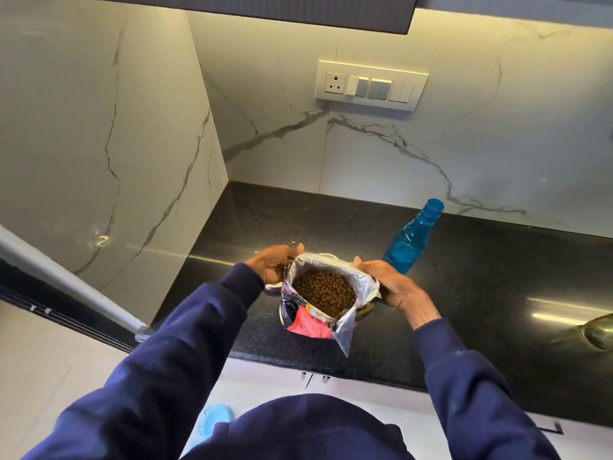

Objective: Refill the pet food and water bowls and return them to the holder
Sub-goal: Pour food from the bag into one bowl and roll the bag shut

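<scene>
An open foil pet food bag (310,322) stands above the black counter (464,293), its mouth wide and brown kibble (323,292) showing inside. My left hand (272,265) grips the bag's left rim. My right hand (388,283) holds the right rim. A steel bowl (273,288) peeks out under my left hand, mostly hidden by the bag and hand. One stray kibble piece (293,242) lies on the counter behind my left hand. A blue water bottle (414,239) stands just behind my right hand.
Marble walls close the counter at the left and back, with a switch panel (370,84) on the back wall. A shiny steel object (597,332) sits at the right edge. A blue item (212,418) lies on the floor below the counter front.
</scene>
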Demonstrator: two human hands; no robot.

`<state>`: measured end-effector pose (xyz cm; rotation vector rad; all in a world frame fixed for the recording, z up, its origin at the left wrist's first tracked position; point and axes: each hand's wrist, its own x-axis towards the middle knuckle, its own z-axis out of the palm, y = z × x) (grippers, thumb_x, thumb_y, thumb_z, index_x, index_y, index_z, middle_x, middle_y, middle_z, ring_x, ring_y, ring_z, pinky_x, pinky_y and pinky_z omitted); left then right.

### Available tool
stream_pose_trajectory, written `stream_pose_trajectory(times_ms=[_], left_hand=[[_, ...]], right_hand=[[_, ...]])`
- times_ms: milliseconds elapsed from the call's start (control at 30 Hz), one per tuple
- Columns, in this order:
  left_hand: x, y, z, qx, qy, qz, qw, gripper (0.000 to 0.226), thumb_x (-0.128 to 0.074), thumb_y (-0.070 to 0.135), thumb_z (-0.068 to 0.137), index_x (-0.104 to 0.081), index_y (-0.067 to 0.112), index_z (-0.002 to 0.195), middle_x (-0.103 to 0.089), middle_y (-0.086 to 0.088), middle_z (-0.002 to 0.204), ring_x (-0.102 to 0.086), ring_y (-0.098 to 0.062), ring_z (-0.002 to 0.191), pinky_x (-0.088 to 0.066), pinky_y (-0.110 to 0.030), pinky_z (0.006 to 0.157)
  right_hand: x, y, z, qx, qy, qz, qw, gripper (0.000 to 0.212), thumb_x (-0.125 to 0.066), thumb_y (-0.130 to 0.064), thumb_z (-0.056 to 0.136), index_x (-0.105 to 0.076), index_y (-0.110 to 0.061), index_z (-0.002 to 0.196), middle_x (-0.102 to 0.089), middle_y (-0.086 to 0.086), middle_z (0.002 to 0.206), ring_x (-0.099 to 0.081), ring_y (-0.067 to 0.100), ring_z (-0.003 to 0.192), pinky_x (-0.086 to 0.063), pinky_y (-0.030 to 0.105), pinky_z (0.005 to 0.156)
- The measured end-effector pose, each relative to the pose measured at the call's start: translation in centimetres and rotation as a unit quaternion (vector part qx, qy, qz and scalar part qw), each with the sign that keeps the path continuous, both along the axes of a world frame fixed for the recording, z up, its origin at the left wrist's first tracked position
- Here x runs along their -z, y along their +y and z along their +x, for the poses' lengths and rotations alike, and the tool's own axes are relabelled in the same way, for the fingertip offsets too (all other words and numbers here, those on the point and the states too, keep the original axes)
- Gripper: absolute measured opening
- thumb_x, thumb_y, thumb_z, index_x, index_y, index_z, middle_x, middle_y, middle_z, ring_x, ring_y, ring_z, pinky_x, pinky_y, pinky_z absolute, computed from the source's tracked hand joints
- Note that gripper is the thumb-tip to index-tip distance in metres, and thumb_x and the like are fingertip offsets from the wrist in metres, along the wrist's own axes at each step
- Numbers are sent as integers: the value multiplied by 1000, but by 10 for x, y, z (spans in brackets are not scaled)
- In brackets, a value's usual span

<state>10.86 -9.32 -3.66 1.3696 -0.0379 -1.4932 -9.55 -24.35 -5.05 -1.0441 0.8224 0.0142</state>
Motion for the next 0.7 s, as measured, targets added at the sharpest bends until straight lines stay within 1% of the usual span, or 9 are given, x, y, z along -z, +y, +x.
stream_pose_trajectory(times_ms=[100, 200, 267, 333, 367, 433, 533, 600, 700], left_hand=[[3, -2, -3, -8, -5, -1, 1000, 31, -48, 20, 107, -58, 4, 82, -65, -11, 68, -65, -18, 54, -58, -30, 58], [4, -4, -4, -43, -65, -24, 997, 27, -51, 19, 106, -60, 4, 86, -59, -11, 80, -61, -17, 61, -55, -32, 65], [2, 1, -4, -54, -133, -26, 989, 20, -54, 22, 104, -62, 7, 93, -57, -8, 82, -57, -14, 68, -48, -30, 68], [1, 10, -7, -38, -213, -11, 976, 22, -56, 29, 103, -63, 9, 97, -59, -8, 88, -57, -19, 80, -46, -32, 77], [2, 16, -9, -20, -257, -5, 966, 26, -57, 32, 102, -63, 7, 98, -59, -11, 90, -56, -22, 85, -44, -34, 80], [2, 30, -13, 40, -349, 5, 936, 38, -61, 37, 99, -66, -1, 95, -57, -16, 87, -52, -24, 83, -40, -33, 75], [1, 44, -25, 150, -407, 36, 900, 42, -68, 36, 95, -68, -4, 105, -68, -15, 86, -64, -26, 77, -52, -32, 69], [2, 49, -32, 158, -385, 77, 906, 37, -66, 30, 97, -66, -4, 113, -72, -19, 96, -70, -30, 81, -61, -36, 74], [6, 48, -40, 77, -313, 107, 940, 34, -62, 14, 96, -63, -16, 112, -72, -29, 96, -73, -37, 74, -66, -46, 71]], right_hand=[[-1, -1, -4, -29, -7, -30, 999, 49, -68, -36, 93, -67, 5, 119, -69, 23, 127, -67, 28, 113, -52, 41, 105], [-19, -6, -14, -137, 58, -208, 967, 63, -78, -39, 83, -61, -6, 133, -62, 12, 139, -63, 23, 124, -51, 33, 100], [-30, -14, -25, -199, 144, -314, 917, 76, -81, -47, 80, -54, -2, 136, -63, 6, 122, -68, 21, 108, -53, 30, 84], [-35, -20, -34, -212, 178, -253, 927, 71, -85, -43, 74, -59, 5, 118, -71, 13, 93, -73, 15, 69, -56, 24, 59], [-38, -18, -36, -212, 173, -212, 938, 57, -87, -34, 74, -61, 5, 108, -73, 14, 84, -73, 15, 62, -57, 23, 54], [-36, -14, -37, -198, 148, -183, 952, 30, -85, -11, 80, -63, -1, 97, -72, 10, 79, -72, 14, 63, -56, 22, 52], [-25, -4, -32, -120, 106, -198, 967, 23, -79, 6, 81, -66, -5, 96, -72, 8, 86, -74, 11, 67, -57, 22, 54], [-16, 6, -29, -70, 70, -169, 981, 28, -77, 13, 79, -67, -4, 99, -75, 10, 91, -76, 14, 76, -60, 26, 60], [-3, 26, -23, 18, 19, -120, 992, 34, -73, 22, 77, -66, -1, 102, -76, 14, 96, -77, 21, 86, -64, 31, 70]])
